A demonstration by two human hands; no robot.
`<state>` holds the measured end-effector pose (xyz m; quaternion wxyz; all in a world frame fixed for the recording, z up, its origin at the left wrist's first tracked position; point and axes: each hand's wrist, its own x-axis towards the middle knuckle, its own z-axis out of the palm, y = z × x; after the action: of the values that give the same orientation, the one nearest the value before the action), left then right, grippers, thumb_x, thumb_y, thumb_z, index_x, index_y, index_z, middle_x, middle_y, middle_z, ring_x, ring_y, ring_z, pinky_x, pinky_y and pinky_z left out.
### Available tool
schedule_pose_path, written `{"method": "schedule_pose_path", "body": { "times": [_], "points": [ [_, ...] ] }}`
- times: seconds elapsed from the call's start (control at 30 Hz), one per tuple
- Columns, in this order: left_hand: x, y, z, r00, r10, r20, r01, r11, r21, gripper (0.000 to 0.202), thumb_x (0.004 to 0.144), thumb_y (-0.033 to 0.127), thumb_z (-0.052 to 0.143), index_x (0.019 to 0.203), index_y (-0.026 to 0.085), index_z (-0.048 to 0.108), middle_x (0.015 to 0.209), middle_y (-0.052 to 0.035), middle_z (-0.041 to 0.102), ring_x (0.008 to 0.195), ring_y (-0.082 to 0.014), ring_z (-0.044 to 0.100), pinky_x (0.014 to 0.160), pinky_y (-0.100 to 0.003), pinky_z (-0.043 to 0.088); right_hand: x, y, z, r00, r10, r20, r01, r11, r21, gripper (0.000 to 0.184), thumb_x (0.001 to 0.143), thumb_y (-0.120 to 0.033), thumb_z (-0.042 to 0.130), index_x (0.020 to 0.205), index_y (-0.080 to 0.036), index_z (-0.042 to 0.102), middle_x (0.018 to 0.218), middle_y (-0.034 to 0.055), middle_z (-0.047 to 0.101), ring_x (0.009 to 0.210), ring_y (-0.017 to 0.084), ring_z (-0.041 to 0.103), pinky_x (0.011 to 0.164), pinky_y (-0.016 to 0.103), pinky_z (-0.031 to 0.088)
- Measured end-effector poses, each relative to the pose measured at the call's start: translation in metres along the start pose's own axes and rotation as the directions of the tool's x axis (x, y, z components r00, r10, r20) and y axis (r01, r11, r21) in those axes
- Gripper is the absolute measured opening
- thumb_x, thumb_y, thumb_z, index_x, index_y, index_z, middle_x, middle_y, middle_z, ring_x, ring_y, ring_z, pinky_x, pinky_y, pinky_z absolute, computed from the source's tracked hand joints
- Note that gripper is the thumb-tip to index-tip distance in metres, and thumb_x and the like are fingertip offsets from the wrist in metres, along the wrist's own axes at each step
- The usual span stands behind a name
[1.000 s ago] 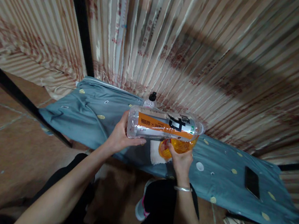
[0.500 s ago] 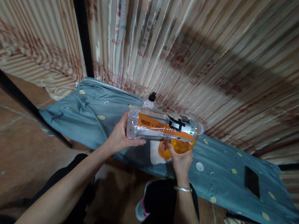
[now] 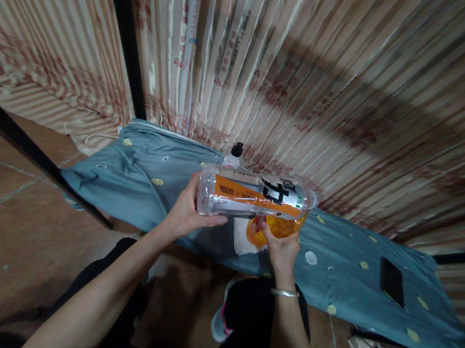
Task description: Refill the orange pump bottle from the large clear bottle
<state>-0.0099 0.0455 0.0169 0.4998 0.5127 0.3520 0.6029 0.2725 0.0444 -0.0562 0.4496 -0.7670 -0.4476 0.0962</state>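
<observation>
My left hand (image 3: 184, 213) grips the base end of a large clear plastic bottle (image 3: 255, 195) with an orange label, held on its side above a low table under a blue-grey cloth (image 3: 139, 177). The bottle's neck points right, over an orange glass cup (image 3: 277, 228). My right hand (image 3: 282, 249), with a silver bangle on the wrist, is closed around that cup from the near side. A white paper napkin (image 3: 240, 237) lies under the cup. A white bottle cap (image 3: 311, 258) rests on the cloth to the right.
A second bottle with a black cap (image 3: 237, 150) stands behind the held bottle. A dark phone (image 3: 392, 281) lies on the cloth at the right. Striped curtains (image 3: 318, 76) hang close behind the table. Brown tiled floor (image 3: 6, 232) lies to the left, my dark-trousered knees below.
</observation>
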Motion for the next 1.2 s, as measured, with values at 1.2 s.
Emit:
{"method": "schedule_pose_path", "body": {
  "times": [1.2],
  "points": [
    [0.001,-0.006,-0.002,1.000,-0.026,-0.013,0.027,0.999,0.018,0.087,0.048,0.041,0.107,0.119,0.020,0.061,0.123,-0.0109,0.072,0.121,-0.0365,0.072,0.111,-0.052,0.057,-0.002,-0.001,0.000,0.999,0.040,0.024,-0.040,0.999,-0.008,0.098,0.057,-0.082,0.079,0.125,-0.012,0.069,0.115,0.0264,0.083,0.111,0.047,0.079,0.095,0.055,0.063]
  ]
}}
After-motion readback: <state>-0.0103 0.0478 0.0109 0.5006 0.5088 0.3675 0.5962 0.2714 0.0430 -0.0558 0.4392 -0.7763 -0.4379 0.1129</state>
